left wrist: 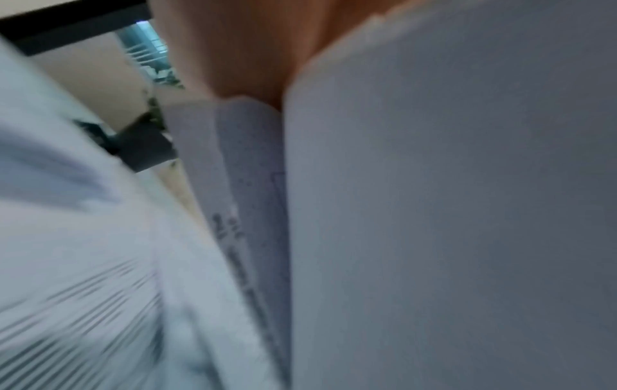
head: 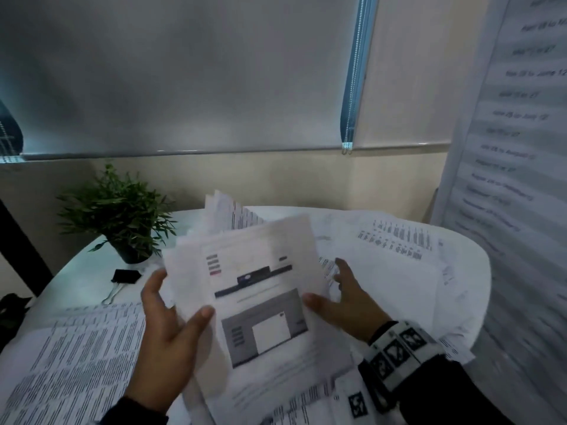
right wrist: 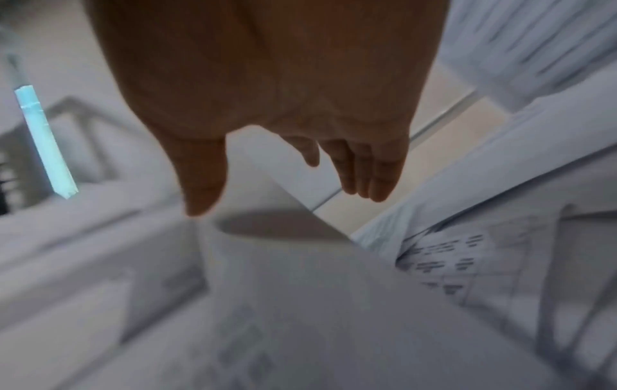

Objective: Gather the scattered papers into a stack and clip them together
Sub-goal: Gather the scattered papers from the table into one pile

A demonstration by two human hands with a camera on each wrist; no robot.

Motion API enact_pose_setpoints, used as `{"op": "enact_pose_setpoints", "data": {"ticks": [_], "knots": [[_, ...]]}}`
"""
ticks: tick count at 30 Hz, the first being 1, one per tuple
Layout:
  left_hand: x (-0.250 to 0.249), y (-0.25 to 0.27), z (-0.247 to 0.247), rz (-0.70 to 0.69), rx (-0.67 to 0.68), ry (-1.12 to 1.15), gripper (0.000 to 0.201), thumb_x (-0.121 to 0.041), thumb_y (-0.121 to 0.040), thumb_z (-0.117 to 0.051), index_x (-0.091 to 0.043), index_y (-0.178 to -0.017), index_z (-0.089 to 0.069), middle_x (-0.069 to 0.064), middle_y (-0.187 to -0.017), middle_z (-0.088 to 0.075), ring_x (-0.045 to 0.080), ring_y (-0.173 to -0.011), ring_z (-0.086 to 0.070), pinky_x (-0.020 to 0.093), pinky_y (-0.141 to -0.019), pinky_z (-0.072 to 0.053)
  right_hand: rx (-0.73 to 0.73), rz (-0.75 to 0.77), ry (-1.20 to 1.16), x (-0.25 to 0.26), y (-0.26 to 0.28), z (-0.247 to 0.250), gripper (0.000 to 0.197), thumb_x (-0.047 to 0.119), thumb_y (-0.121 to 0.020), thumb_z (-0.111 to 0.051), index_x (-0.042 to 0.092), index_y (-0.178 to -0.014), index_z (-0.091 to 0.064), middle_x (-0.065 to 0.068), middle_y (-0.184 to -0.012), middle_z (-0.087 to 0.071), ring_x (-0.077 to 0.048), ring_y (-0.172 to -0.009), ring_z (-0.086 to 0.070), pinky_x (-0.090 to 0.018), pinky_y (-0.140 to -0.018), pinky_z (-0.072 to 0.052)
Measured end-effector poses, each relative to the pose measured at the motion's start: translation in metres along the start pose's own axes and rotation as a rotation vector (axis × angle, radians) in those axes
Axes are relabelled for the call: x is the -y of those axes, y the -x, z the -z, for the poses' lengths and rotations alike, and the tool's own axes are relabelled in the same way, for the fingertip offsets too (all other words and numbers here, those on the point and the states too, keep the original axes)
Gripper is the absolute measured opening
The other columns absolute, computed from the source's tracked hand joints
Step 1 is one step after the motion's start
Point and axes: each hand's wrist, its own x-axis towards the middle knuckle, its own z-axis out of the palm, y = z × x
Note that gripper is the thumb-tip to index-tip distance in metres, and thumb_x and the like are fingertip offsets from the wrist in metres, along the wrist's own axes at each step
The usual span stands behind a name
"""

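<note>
My left hand (head: 175, 302) grips a bundle of papers (head: 260, 286) by its left edge, thumb on the top sheet and fingers behind, lifted above the table. The top sheet shows printed screenshots. My right hand (head: 328, 286) lies against the bundle's right edge with straight fingers and the thumb touching the top sheet. In the left wrist view, sheets of the bundle (left wrist: 434, 184) fan out beside my hand (left wrist: 233, 47). The right wrist view shows my right hand (right wrist: 284, 200) spread over a sheet's edge. A black binder clip (head: 124, 276) lies on the table, left of the bundle.
Loose printed sheets cover the round white table (head: 79, 280), at the near left (head: 76, 357) and far right (head: 399, 256). A small potted plant (head: 122, 216) stands behind the clip. A printed poster (head: 515, 148) hangs at the right. A dark object (head: 12, 311) sits at the left edge.
</note>
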Motion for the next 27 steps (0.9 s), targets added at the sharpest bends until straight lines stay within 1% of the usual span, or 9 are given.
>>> {"op": "enact_pose_setpoints", "data": {"ticks": [3, 5, 7, 12, 16, 19, 21, 24, 27], "knots": [[-0.027, -0.019, -0.007, -0.163, -0.001, 0.076, 0.055, 0.006, -0.089, -0.049, -0.027, -0.128, -0.028, -0.041, -0.091, -0.063, -0.014, -0.085, -0.063, 0.015, -0.073, -0.052, -0.062, 0.181, -0.419, 0.008, -0.002, 0.020, 0.090, 0.054, -0.067, -0.076, 0.023, -0.140, -0.032, -0.001, -0.128, -0.061, -0.016, -0.113, -0.061, -0.042, -0.095, -0.051], [-0.040, -0.029, -0.014, -0.242, 0.017, 0.115, 0.034, -0.006, -0.090, -0.048, -0.022, -0.119, -0.043, -0.029, -0.099, -0.068, -0.008, -0.091, -0.064, 0.009, -0.073, -0.051, -0.155, 0.337, -0.480, 0.022, 0.004, 0.027, 0.056, 0.046, -0.077, -0.070, 0.024, -0.124, -0.051, 0.007, -0.114, -0.069, -0.011, -0.105, -0.065, -0.030, -0.088, -0.054], [-0.044, -0.034, -0.018, -0.250, 0.032, 0.149, 0.026, -0.022, -0.087, -0.047, -0.026, -0.112, -0.052, -0.022, -0.101, -0.070, -0.004, -0.094, -0.065, 0.011, -0.074, -0.052, -0.192, 0.408, -0.524, 0.031, 0.010, 0.026, 0.038, 0.037, -0.081, -0.059, 0.030, -0.118, -0.053, 0.015, -0.110, -0.069, -0.004, -0.103, -0.064, -0.020, -0.084, -0.053], [0.003, -0.024, -0.019, -0.075, 0.035, 0.120, 0.029, -0.039, -0.085, -0.061, -0.031, -0.113, -0.057, -0.012, -0.107, -0.070, 0.009, -0.103, -0.064, 0.027, -0.080, -0.055, -0.178, 0.317, -0.659, 0.001, 0.016, -0.001, 0.040, 0.013, -0.089, -0.054, 0.028, -0.125, -0.048, 0.009, -0.117, -0.065, -0.008, -0.110, -0.060, -0.020, -0.090, -0.050], [0.031, -0.011, -0.019, 0.029, -0.001, 0.141, 0.026, -0.011, -0.093, -0.049, -0.024, -0.113, -0.057, -0.008, -0.100, -0.072, 0.003, -0.096, -0.065, 0.023, -0.081, -0.053, -0.227, 0.197, -0.547, -0.025, 0.018, -0.027, 0.041, 0.009, -0.088, -0.062, 0.038, -0.111, -0.044, 0.003, -0.120, -0.056, -0.008, -0.108, -0.054, -0.031, -0.097, -0.045], [0.028, -0.013, -0.015, 0.021, 0.002, 0.160, 0.026, -0.002, -0.093, -0.046, -0.023, -0.106, -0.055, -0.011, -0.096, -0.072, 0.000, -0.089, -0.066, 0.015, -0.072, -0.053, -0.334, 0.209, -0.513, -0.025, 0.014, -0.028, 0.065, 0.016, -0.077, -0.069, 0.050, -0.117, -0.031, 0.002, -0.136, -0.038, -0.014, -0.121, -0.043, -0.030, -0.101, -0.039], [0.023, -0.015, -0.012, 0.005, 0.023, 0.155, 0.022, -0.002, -0.093, -0.046, -0.020, -0.102, -0.054, -0.012, -0.096, -0.072, 0.003, -0.090, -0.066, 0.015, -0.072, -0.053, -0.285, 0.239, -0.553, -0.023, 0.011, -0.025, 0.073, 0.015, -0.075, -0.070, 0.050, -0.123, -0.029, 0.006, -0.134, -0.043, -0.010, -0.120, -0.045, -0.026, -0.099, -0.039], [0.016, -0.018, -0.014, 0.000, 0.055, 0.156, 0.023, -0.006, -0.093, -0.047, -0.023, -0.105, -0.055, -0.013, -0.095, -0.072, -0.003, -0.090, -0.065, 0.009, -0.070, -0.050, -0.228, 0.290, -0.569, -0.013, 0.009, -0.021, 0.058, 0.013, -0.081, -0.069, 0.047, -0.118, -0.039, 0.016, -0.120, -0.055, 0.005, -0.107, -0.053, -0.021, -0.093, -0.042], [0.013, -0.021, -0.016, -0.022, 0.055, 0.150, 0.024, -0.013, -0.093, -0.048, -0.028, -0.110, -0.055, -0.016, -0.103, -0.070, -0.008, -0.093, -0.063, 0.006, -0.074, -0.049, -0.269, 0.333, -0.606, -0.003, 0.008, -0.020, 0.047, 0.004, -0.087, -0.060, 0.039, -0.116, -0.046, 0.010, -0.115, -0.061, -0.004, -0.106, -0.058, -0.023, -0.089, -0.046]]}}
